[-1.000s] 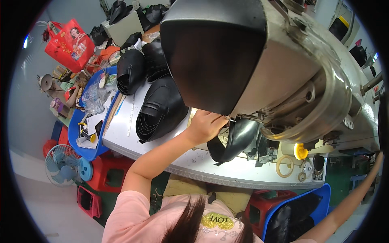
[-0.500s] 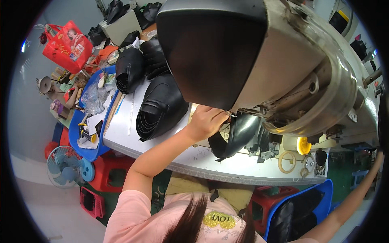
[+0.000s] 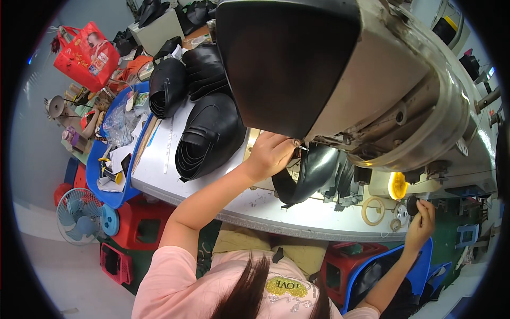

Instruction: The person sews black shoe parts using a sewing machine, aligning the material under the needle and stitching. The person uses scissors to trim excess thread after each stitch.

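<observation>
My left hand (image 3: 272,154) is at the needle area under the sewing machine head (image 3: 289,64), its fingers pinched together. A small shiny metal bit shows at the fingertips; whether I grip it or it belongs to the machine is unclear. Beside these fingers a curved black leather-like piece (image 3: 311,175) hangs under the machine, part of it hidden by the head. Out at the table's right end, my right hand (image 3: 421,223) has its fingers closed on the edge of a small black round piece (image 3: 412,206).
Rolled black leather-like pieces (image 3: 210,135) lie left of the machine on the white table (image 3: 255,204). A blue tray (image 3: 95,173) with clutter stands further left. Near my right hand are a yellow spool (image 3: 397,186) and a tan ring (image 3: 373,211). Red stools (image 3: 141,220) stand below.
My right hand has come in from the far right edge to the black round piece, which has shifted slightly. The left hand stays at the needle area.
</observation>
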{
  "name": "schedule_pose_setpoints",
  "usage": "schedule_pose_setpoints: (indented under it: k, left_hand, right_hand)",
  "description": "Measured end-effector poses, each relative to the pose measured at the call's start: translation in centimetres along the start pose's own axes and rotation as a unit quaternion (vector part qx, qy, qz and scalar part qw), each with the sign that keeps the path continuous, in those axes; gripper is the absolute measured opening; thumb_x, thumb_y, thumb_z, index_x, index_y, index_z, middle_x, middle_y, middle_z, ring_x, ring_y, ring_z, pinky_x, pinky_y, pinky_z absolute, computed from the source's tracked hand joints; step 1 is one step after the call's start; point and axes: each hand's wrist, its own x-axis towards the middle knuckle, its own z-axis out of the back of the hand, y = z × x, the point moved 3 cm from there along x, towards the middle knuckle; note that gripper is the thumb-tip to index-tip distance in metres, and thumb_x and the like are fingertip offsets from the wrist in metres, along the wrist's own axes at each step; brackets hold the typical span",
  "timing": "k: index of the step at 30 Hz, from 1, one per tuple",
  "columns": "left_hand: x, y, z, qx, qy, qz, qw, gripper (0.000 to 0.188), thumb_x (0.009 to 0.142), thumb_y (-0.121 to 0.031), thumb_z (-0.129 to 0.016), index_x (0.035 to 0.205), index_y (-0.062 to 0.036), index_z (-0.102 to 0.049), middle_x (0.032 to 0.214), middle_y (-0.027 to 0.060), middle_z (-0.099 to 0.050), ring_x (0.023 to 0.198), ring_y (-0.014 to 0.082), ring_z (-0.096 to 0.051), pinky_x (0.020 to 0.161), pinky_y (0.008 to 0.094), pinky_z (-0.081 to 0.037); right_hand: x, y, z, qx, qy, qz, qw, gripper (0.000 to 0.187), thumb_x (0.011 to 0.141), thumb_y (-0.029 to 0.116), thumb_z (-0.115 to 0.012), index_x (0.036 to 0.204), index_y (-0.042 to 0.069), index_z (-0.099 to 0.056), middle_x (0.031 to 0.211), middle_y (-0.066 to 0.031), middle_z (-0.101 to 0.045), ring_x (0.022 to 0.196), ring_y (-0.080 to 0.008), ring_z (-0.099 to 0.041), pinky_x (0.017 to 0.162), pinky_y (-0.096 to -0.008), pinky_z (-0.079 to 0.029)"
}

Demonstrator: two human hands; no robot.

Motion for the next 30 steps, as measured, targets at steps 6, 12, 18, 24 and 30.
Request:
schedule_pose_setpoints:
  k: [6, 12, 18, 24, 30]
  left_hand:
    - [0.7, -0.7, 0.5, -0.004, -0.016, -0.044, 0.999, 0.014, 0.063, 0.003, -0.065, 0.074, -0.0005, -0.058, 0.082, 0.0092, -0.060, 0.075, 0.0262, -0.057, 0.063, 0.0334, -0.047]
    - [0.4, -1.7, 1.0, -0.001, -0.019, -0.069, 0.997, 0.015, 0.062, 0.001, -0.067, 0.075, 0.0000, -0.060, 0.079, 0.0091, -0.058, 0.075, 0.0245, -0.058, 0.062, 0.0320, -0.049]
    - [0.4, -1.9, 0.9, -0.015, -0.014, -0.057, 0.998, 0.017, 0.062, 0.002, -0.066, 0.079, 0.0001, -0.061, 0.080, 0.0091, -0.058, 0.076, 0.0247, -0.057, 0.064, 0.0319, -0.049]
    - [0.0, -1.7, 0.4, -0.048, -0.004, -0.030, 0.998, 0.024, 0.061, 0.004, -0.064, 0.084, -0.0016, -0.060, 0.083, 0.0088, -0.057, 0.076, 0.0249, -0.057, 0.062, 0.0321, -0.048]
    - [0.5, -1.9, 0.6, -0.041, 0.016, -0.034, 0.998, 0.023, 0.062, 0.005, -0.063, 0.084, -0.0004, -0.059, 0.082, 0.0102, -0.057, 0.075, 0.0256, -0.057, 0.060, 0.0314, -0.048]
  right_hand:
    - [-0.5, 0.2, -0.2, 0.008, -0.026, -0.023, 0.999, 0.027, 0.071, -0.015, -0.045, 0.091, -0.002, -0.058, 0.093, -0.0131, -0.057, 0.087, -0.0263, -0.057, 0.075, -0.0303, -0.045]
    - [0.0, -0.2, 0.3, 0.024, -0.016, -0.001, 1.000, 0.026, 0.073, -0.012, -0.044, 0.091, -0.001, -0.059, 0.093, -0.0127, -0.058, 0.086, -0.0261, -0.057, 0.076, -0.0311, -0.045]
    - [2.7, -10.6, 8.1, -0.061, -0.284, -0.094, 0.952, 0.024, 0.086, 0.017, -0.050, 0.101, 0.001, -0.058, 0.095, -0.0105, -0.061, 0.083, -0.0204, -0.059, 0.075, -0.0315, -0.045]
    - [7.8, -38.9, 26.9, -0.252, -0.108, -0.138, 0.952, 0.035, 0.089, 0.029, -0.045, 0.109, 0.002, -0.054, 0.091, -0.0163, -0.059, 0.074, -0.0218, -0.056, 0.065, -0.0333, -0.044]
    - [0.9, -36.0, 9.6, -0.174, -0.266, -0.203, 0.926, 0.034, 0.085, 0.026, -0.049, 0.106, -0.001, -0.054, 0.086, -0.0150, -0.060, 0.075, -0.0190, -0.055, 0.067, -0.0312, -0.044]
